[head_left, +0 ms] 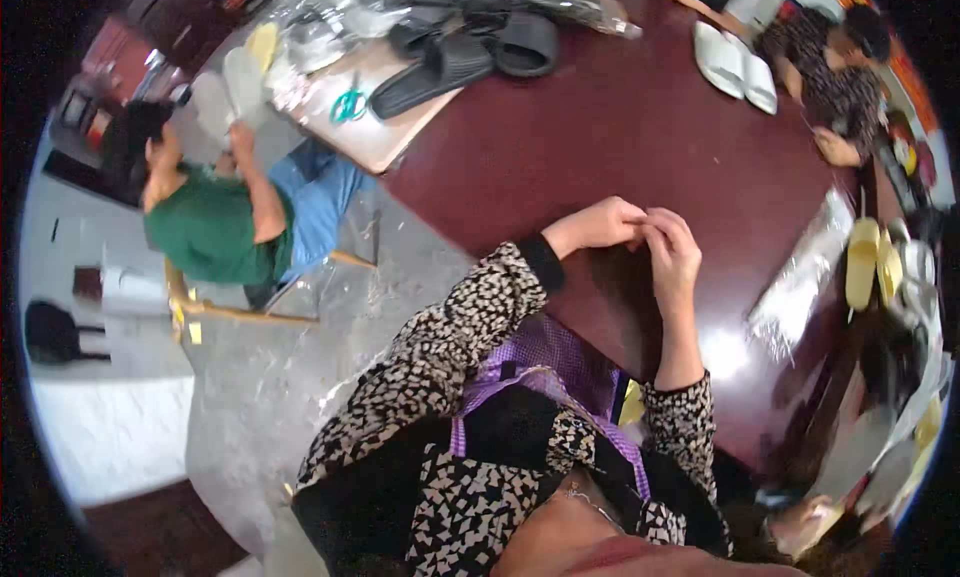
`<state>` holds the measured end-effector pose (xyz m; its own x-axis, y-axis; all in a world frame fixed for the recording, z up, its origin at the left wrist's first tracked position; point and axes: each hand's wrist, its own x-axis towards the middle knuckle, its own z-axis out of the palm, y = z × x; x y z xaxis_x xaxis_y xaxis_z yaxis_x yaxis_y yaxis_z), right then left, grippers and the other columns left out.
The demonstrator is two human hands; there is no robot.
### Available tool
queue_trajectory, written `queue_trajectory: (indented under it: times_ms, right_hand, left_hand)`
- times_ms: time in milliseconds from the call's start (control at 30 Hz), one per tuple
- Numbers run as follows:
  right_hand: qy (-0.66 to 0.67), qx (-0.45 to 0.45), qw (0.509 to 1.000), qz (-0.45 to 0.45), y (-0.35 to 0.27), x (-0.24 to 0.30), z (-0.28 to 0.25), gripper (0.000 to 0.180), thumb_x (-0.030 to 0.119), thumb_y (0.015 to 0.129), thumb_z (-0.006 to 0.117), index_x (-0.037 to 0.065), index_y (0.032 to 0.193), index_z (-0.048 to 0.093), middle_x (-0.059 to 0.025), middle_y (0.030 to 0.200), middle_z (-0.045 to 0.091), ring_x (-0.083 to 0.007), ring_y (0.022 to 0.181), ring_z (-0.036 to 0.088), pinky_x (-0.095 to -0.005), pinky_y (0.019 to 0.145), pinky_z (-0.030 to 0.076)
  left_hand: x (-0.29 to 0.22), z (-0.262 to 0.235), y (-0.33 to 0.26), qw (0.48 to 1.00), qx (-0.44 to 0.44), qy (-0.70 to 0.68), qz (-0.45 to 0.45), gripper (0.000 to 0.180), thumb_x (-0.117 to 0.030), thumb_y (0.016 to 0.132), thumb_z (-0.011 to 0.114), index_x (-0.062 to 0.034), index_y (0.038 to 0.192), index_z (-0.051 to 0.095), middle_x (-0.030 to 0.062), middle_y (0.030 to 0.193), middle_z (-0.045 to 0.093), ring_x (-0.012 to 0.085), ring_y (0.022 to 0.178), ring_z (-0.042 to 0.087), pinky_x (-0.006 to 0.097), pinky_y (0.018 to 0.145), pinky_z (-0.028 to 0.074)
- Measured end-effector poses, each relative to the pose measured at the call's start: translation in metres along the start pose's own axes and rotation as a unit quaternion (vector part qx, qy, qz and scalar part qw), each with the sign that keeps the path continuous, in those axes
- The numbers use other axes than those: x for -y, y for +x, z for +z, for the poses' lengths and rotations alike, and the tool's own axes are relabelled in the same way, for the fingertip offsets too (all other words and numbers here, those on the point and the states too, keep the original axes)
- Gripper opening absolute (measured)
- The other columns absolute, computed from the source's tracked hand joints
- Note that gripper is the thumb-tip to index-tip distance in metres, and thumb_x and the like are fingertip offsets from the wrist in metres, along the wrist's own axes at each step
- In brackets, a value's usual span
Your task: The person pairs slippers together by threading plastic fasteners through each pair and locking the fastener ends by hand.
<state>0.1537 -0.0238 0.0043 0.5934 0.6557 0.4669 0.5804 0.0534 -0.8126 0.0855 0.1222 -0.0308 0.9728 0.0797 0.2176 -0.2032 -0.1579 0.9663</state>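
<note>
Both forearms reached over the near edge of the dark red table (640,127). Left hand (600,224) and right hand (672,255) met fingertip to fingertip above its surface, fingers pinched narrow; whatever they pinched was too small to tell.

Hands pinched together above the table

Left hand (598,223) and right hand (672,253) meet fingertip to fingertip — whatever they pinch is too small to tell.
</note>
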Motion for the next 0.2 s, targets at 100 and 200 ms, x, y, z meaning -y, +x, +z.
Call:
queue_trajectory:
  times_ms: [100,200]
  right_hand:
    - [0.141,-0.016,0.988,0.065,-0.002,-0.013,-0.004,0.011,-0.002,0.084,0.056,-0.001,0.092,0.064,-0.0122,0.101,0.062,-0.0194,0.093,0.059,-0.0276,0.082,0.047]
    - [0.368,-0.027,0.913,0.175,-0.006,-0.013,-0.020,0.020,-0.002,0.087,0.051,0.007,0.097,0.066,-0.0127,0.102,0.062,-0.0183,0.094,0.059,-0.0290,0.087,0.046]
  left_hand:
    - [-0.006,0.006,-0.002,0.997,-0.006,-0.050,-0.051,0.016,-0.013,0.088,0.054,-0.0006,0.085,0.065,0.0027,0.066,0.060,0.0102,0.061,0.055,0.026,0.057,0.045]
    - [-0.014,0.007,-0.002,0.989,-0.009,-0.097,-0.111,0.017,-0.014,0.088,0.055,-0.0065,0.097,0.068,0.0023,0.070,0.061,0.0108,0.063,0.056,0.025,0.058,0.045]
